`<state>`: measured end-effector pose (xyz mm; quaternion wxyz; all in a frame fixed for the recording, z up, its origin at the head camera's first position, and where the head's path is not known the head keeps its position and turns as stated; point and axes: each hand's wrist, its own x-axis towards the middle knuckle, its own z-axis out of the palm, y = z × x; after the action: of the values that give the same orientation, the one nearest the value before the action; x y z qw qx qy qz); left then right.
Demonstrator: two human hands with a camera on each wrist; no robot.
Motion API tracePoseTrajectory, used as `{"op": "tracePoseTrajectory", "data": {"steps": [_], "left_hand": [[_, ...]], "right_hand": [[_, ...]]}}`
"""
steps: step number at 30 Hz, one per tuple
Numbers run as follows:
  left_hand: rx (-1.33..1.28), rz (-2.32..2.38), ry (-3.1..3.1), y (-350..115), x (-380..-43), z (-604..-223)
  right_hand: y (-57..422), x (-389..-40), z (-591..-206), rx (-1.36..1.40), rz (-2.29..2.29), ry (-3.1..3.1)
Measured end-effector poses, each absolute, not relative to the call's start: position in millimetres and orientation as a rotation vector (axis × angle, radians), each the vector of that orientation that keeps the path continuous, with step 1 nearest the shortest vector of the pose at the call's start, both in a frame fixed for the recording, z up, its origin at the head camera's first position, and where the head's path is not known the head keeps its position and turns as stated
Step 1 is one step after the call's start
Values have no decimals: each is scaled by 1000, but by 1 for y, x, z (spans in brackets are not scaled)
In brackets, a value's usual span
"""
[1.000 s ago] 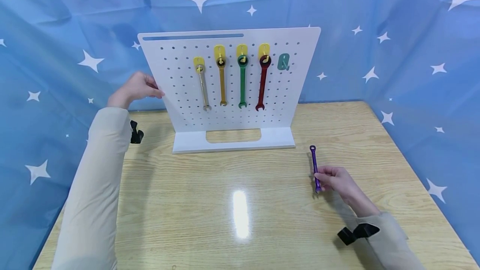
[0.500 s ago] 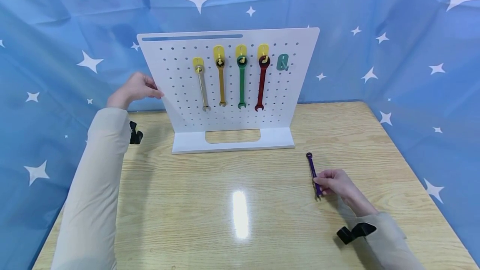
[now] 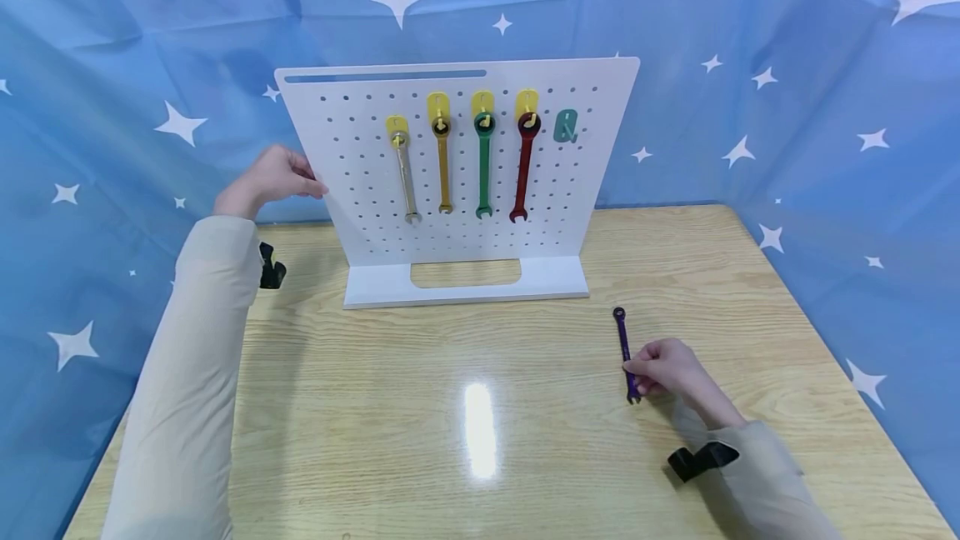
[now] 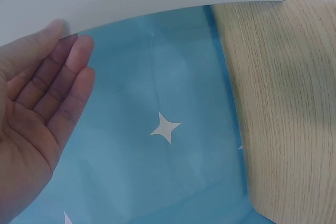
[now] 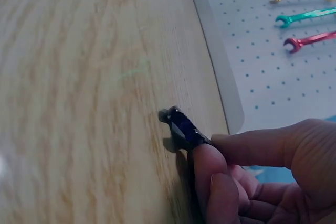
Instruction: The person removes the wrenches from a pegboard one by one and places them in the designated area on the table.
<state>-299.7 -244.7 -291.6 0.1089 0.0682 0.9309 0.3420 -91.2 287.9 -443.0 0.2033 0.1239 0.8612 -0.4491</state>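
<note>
A purple combination wrench (image 3: 623, 340) is pinched near its open end by my right hand (image 3: 670, 371), low over the right side of the table. Its ring end points toward the back; whether it touches the wood I cannot tell. In the right wrist view thumb and fingertips close on the dark shaft of the wrench (image 5: 185, 128). My left hand (image 3: 273, 177) grips the left edge of the white pegboard (image 3: 352, 190), thumb in front. Silver (image 3: 407, 177), gold (image 3: 444, 169), green (image 3: 483, 169) and red (image 3: 525, 169) wrenches hang from yellow hooks on the board.
A teal hook (image 3: 566, 125) sits at the board's upper right with no wrench on it. The board's white base (image 3: 378, 286) stands on the wooden table (image 3: 375, 407). Blue star-patterned cloth (image 3: 697, 15) rises behind and at both sides.
My right hand has lowered slightly toward the near side with the purple wrench, and the wrench's angle has shifted a little. The left hand has stayed at the board's edge.
</note>
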Motion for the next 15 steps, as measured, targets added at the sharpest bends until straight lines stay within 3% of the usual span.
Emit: {"op": "tracePoseTrajectory", "data": {"steps": [15], "left_hand": [[215, 998, 2750, -245, -299, -291]], "right_hand": [[285, -100, -428, 203, -1275, 2546]]}}
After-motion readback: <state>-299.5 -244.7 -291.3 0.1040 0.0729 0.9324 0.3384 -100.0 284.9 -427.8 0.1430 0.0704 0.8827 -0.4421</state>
